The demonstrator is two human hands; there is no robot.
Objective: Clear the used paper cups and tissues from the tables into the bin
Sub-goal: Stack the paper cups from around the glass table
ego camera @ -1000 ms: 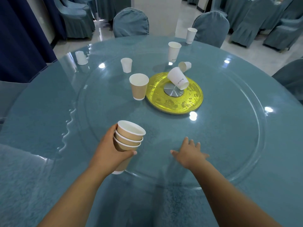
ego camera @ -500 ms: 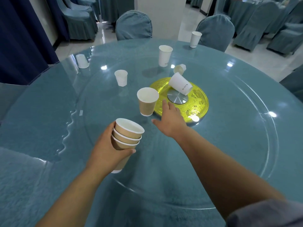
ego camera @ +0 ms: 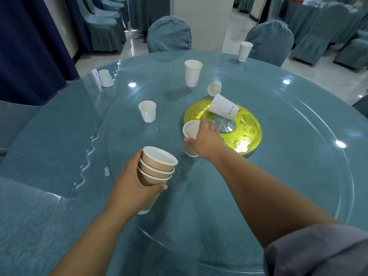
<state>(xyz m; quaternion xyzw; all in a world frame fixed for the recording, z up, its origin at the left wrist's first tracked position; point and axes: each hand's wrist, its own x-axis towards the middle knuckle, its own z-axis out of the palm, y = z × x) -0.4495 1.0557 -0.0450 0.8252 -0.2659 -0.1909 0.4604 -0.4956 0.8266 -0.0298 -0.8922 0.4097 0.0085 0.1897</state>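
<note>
Right hand (ego camera: 205, 140) has reached the cup (ego camera: 190, 130) and now grips it.
Left hand (ego camera: 131, 188) holds the stack (ego camera: 157, 166).

1.0 s ago: right hand (ego camera: 207, 142) lay flat, fingers spread, on the glass counter (ego camera: 298, 176) near the person, level with the stack of three brown paper cups (ego camera: 157, 168) in the left hand (ego camera: 131, 188). 0.5 s ago: it was reaching forward, open. Now: it is well past the stack, thumb and fingers round the single brown paper cup (ego camera: 190, 130) beside the yellow round disc (ego camera: 249, 126). A grey sleeve (ego camera: 318, 251) has come into view.
</note>
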